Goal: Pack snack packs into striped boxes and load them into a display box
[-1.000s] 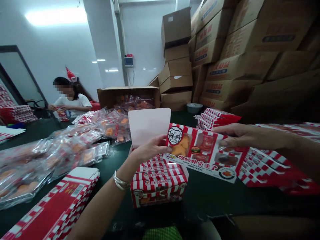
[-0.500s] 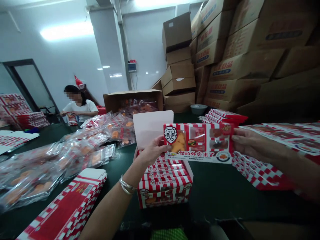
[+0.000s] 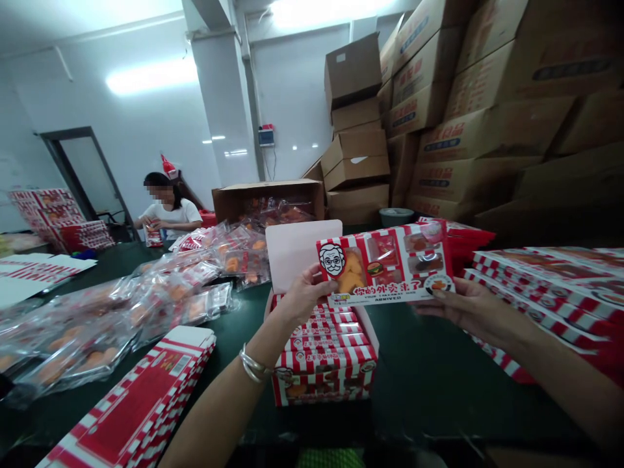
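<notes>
Both my hands hold a flat red-and-white striped food carton (image 3: 385, 263) up over the dark green table, tilted with its right end higher. It is printed with a bespectacled cartoon face and food pictures. My left hand (image 3: 305, 296) grips its left end, and a silver bangle sits on that wrist. My right hand (image 3: 468, 311) holds its lower right corner from below. Just behind and under the carton stands an open display box (image 3: 324, 372) with a pale pink lid, packed with striped cartons standing in a row.
Flat-folded striped cartons lie at the lower left (image 3: 141, 396) and the right (image 3: 546, 299). Clear bags of orange food (image 3: 97, 331) cover the table's left side. A co-worker (image 3: 168, 211) sits beyond them, near an open cardboard box (image 3: 268, 201). Brown cartons (image 3: 487, 110) are piled high at the back right.
The carton has tilted, its right end rising. My right hand has shifted from its right edge to beneath the lower right corner. The whole scene has drifted slightly right in view.
</notes>
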Tool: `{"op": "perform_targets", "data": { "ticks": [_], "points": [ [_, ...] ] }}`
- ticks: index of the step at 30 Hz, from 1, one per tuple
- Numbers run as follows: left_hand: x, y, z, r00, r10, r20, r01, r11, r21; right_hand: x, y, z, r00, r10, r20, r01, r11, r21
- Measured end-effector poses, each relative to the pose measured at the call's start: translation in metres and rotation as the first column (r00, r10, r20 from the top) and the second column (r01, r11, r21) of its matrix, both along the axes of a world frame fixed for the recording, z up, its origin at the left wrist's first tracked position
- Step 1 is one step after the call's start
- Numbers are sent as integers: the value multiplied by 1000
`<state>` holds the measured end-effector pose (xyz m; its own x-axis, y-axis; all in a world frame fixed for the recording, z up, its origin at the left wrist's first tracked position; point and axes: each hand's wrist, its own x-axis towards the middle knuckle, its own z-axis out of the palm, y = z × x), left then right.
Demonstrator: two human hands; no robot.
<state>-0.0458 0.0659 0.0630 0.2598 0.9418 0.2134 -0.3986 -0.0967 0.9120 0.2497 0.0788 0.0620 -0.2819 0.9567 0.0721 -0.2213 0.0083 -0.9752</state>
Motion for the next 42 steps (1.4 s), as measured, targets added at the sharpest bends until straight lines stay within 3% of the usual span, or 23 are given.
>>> {"op": "perform_targets", "data": {
  "ticks": [10,15,22,26,32,35,38,40,42],
  "points": [
    [-26,12,-2,992,12,-125,-23,996,-82,-9,8,-9,997,-5,80,1,999,49],
    [-40,8,2,986,-113,-123,102,991,-89,-19,15,-19,995,-27,93,22,998,57],
    [-54,14,-14,980,-86,-178,80,996,-41,-30,23,-33,997,9,76,-11,999,30],
    [-66,18,-21,978,-67,-199,54,996,-69,-41,23,-35,995,58,85,-61,998,30],
    [-82,18,-23,979,-29,-202,17,998,-61,-47,23,-32,964,225,140,-232,972,32],
    [-91,16,-22,977,-45,-208,38,999,-38,-39,31,-19,933,239,268,-271,958,89],
    [-101,13,-21,976,-44,-213,37,999,-35,-38,43,14,940,10,342,-112,953,281],
    [-104,11,-20,974,-10,-228,-2,999,-52,-49,49,44,893,-163,420,-48,893,448],
    [-105,9,-19,969,22,-245,-41,997,-71,-71,53,75,791,-229,568,-174,805,567]
  ]
}}
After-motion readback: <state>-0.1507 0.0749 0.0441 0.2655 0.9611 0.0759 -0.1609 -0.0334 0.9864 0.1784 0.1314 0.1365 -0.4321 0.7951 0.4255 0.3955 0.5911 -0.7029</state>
